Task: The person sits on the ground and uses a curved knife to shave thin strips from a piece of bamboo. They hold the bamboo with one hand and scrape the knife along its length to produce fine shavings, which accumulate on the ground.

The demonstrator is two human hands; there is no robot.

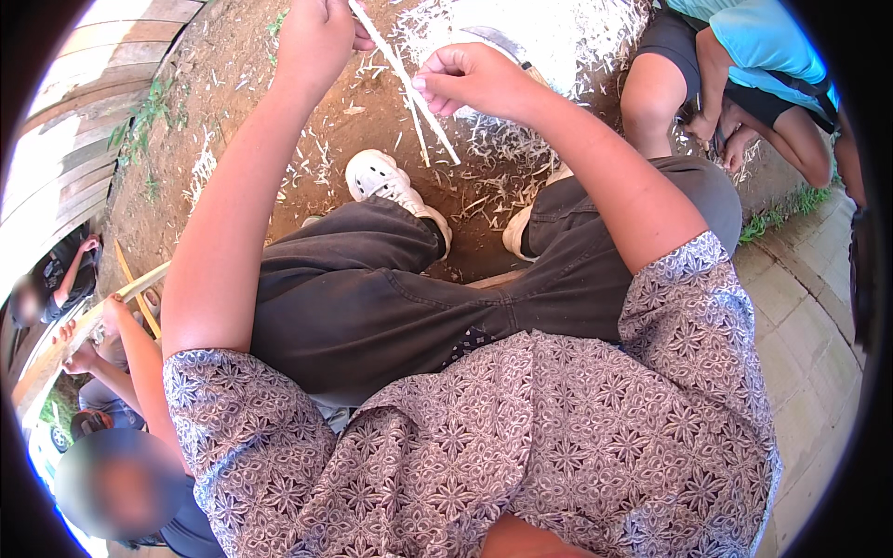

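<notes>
At the top edge, my left hand (pixel 326 33) is closed on thin pale strips (pixel 395 63) that look like split wood or bamboo. Their free ends slant down and to the right, spreading apart above the soil. My right hand (pixel 479 82) is beside the strips, thumb and fingers pinched together against one edge. Whether that pinch grips a strip or something smaller, I cannot tell. Behind my right hand, a curved grey-and-white object (pixel 493 39) lies partly hidden among shavings.
Pale shavings (pixel 595 37) litter the brown soil (pixel 326 130). My white clogs (pixel 386 177) rest on it. A person in a blue shirt (pixel 781 42) crouches at upper right, near paving (pixel 791 307). At left, another person's hands (pixel 84 353) hold a long pale pole (pixel 102 316) near wooden planks (pixel 93 84).
</notes>
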